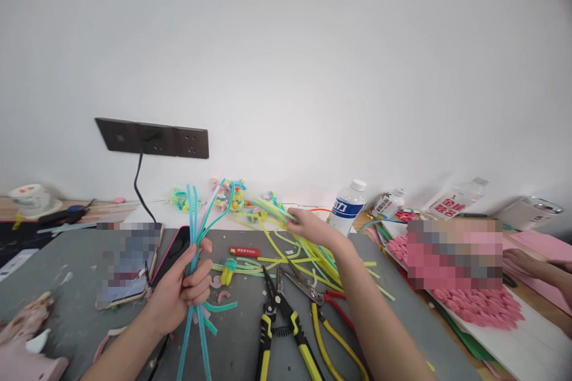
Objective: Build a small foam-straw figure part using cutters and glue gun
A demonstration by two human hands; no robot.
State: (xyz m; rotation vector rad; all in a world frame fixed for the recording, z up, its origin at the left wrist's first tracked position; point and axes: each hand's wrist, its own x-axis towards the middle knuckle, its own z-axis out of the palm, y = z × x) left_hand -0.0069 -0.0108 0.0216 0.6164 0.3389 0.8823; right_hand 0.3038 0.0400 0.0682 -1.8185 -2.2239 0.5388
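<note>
My left hand (181, 289) is closed around a bundle of blue and teal pipe cleaners (193, 214), whose ends stick out above and below the fist. To the right, my right hand (313, 227) is reaching over a pile of yellow and green pipe cleaners (328, 265). Its fingers are pinched on several pale yellow-green pipe cleaners (270, 209), blurred by motion. Between the hands lie a small green and yellow pipe-cleaner piece (229, 271) and a red lighter (245, 252). Wire strippers (280, 321) lie with spread handles in front, beside yellow-handled pliers (333, 336) and red-handled scissors (328, 297).
Phones (129, 265) lie at the left on the grey mat (67, 321). Finished pipe-cleaner shapes (239, 193) stand by the wall. A water bottle (347, 207) stands behind my right hand. Another person's hand (531, 265) rests at the right, near a pink fluffy piece (482, 309).
</note>
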